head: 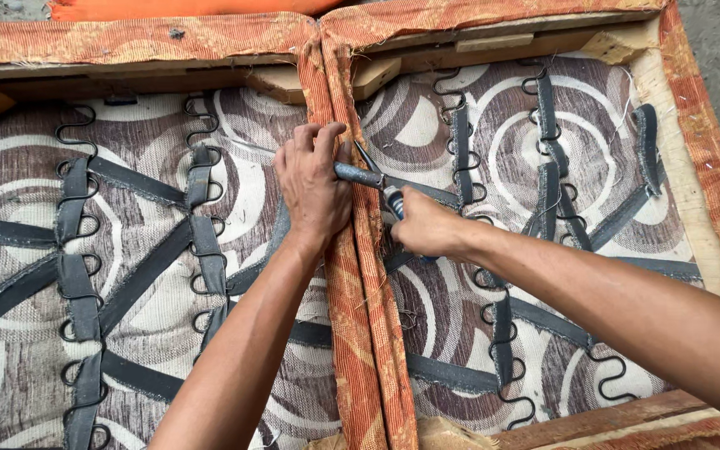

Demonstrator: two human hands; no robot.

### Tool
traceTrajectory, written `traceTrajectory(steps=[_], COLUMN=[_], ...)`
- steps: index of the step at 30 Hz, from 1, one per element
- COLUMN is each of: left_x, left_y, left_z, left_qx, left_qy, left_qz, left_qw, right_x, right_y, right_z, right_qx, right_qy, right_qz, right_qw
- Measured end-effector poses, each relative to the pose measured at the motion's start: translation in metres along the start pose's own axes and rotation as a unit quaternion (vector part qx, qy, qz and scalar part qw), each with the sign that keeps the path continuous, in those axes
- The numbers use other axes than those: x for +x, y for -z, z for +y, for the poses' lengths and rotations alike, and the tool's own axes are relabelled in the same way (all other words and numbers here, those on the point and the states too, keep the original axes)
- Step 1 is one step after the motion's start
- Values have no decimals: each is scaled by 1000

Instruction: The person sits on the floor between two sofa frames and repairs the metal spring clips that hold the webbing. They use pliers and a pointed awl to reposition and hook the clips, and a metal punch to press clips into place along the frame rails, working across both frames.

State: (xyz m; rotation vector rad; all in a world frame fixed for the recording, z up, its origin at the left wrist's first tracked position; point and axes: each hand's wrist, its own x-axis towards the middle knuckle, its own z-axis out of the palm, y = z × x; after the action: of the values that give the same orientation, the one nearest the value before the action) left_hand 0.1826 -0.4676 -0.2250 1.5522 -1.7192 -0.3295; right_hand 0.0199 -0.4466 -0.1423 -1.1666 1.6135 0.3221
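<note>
Pliers [368, 177] gripped in right hand [427, 227], tip beside left hand [314, 187] on orange fabric strip [360, 275].

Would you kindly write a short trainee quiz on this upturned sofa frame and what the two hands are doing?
1. True or false: the right hand grips pliers.
2. Which part does the left hand press on? A) orange fabric strip B) zigzag spring C) wooden rail
3. What colour are the webbing straps joining the springs?

Key: 1 true; 2 A; 3 dark grey.
</note>
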Motion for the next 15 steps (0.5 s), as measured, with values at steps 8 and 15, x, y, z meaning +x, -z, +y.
traceTrajectory(steps=[8,15], left_x=[1,-1], left_y=[0,1], left_z=[1,2], left_qx=[-11,-17], left_qy=[7,13], left_qz=[-8,-10], left_qw=[1000,1000], right_x=[15,58], right_y=[51,131], right_z=[12,-4], right_qx=[-336,-731], right_qy=[107,303], right_qz=[135,271], right_qw=[926,548])
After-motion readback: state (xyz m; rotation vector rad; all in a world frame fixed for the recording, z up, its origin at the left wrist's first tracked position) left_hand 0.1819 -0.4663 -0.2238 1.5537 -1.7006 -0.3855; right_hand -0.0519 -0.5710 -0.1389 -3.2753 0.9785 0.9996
